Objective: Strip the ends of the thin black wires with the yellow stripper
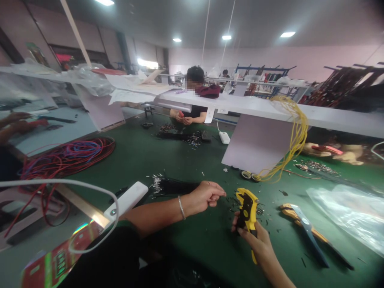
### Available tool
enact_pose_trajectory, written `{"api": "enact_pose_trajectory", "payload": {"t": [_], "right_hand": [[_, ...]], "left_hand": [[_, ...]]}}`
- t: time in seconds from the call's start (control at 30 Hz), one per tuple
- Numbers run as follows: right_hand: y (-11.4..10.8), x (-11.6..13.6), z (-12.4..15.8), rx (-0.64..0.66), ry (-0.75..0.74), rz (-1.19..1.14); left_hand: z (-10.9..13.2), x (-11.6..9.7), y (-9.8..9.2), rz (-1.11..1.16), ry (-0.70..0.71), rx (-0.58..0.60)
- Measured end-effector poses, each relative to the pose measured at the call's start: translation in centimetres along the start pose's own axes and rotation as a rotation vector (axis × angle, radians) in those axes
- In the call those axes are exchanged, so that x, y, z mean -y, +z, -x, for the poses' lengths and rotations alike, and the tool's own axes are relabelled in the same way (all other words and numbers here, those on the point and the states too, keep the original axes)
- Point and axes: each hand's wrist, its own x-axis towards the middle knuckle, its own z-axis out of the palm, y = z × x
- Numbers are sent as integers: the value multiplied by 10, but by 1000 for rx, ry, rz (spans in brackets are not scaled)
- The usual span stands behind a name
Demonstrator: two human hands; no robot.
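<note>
My right hand (255,237) is wrapped round the handles of a yellow and black wire stripper (247,206), whose head points up and away from me. To its left, my left hand (207,197) is closed in a pinch, fingertips turned toward the stripper's head but apart from it. Whatever lies in that pinch is too small to make out. Behind my left wrist lies a bundle of black wires (177,187) with bright metal ends fanned out on the left. Small black scraps (232,203) are scattered on the green table (192,160) between my hands.
Orange-and-blue-handled pliers (306,228) and a clear plastic bag (351,214) lie right. Yellow wires (292,132) hang from the white shelf (258,103). Red and blue wire coils (75,158) and a white power strip (129,200) lie left. Co-workers' hands (186,119) work beyond.
</note>
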Motion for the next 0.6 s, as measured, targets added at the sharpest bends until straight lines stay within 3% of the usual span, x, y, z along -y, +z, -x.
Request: {"api": "enact_pose_trajectory", "payload": {"t": [0.2,0.6], "right_hand": [[-1,0,-1,51,19,14],[-3,-3,-1,21,25,30]], "left_hand": [[2,0,2,3,6,15],[1,2,0,8,17,24]]}}
